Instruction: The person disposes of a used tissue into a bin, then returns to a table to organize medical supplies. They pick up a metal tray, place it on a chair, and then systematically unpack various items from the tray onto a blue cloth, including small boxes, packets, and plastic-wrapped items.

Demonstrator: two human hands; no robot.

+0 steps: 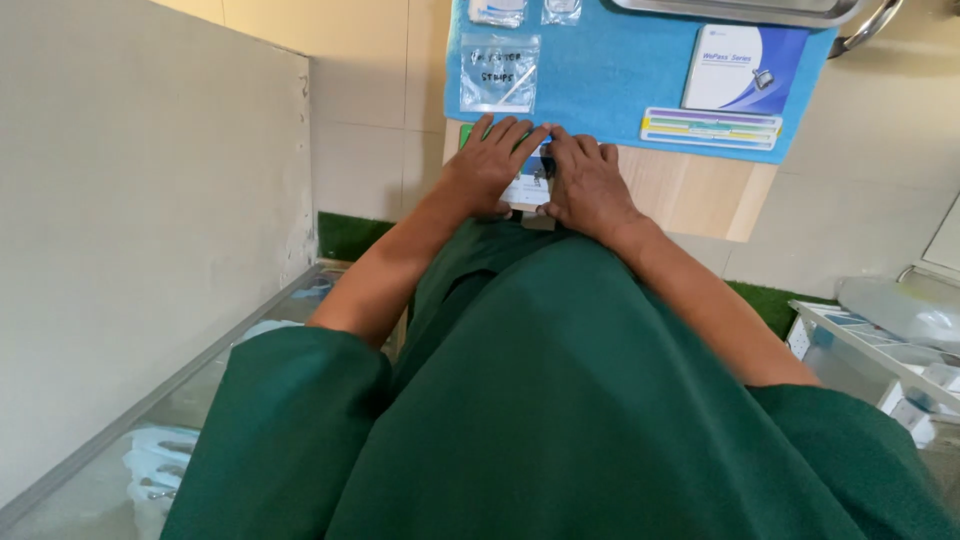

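Most of our view is filled by our green gown (560,400), with both bare forearms reaching forward from it to the near edge of a wooden table (690,190). Across the far part of that table lies a blue cloth (610,90), and on it sit a white booklet (742,68), a flat strip pack with coloured bands (710,127) and a clear zip bag (499,73) with a strip inside. A metal tray (750,8) shows at the top edge.

Our left hand (487,165) and right hand (585,185) meet at the cloth's near edge, fingertips nearly touching. Between and under them lies a small white and blue card packet (530,185), mostly covered. Both hands lie flat with fingers extended, pressing on the packet rather than curled around it; whether either thumb pinches an edge we cannot tell.

The packet sits directly under the gap between our hands, equally near to both. Its long axis seems to run toward and away from us, though too little shows to be sure.
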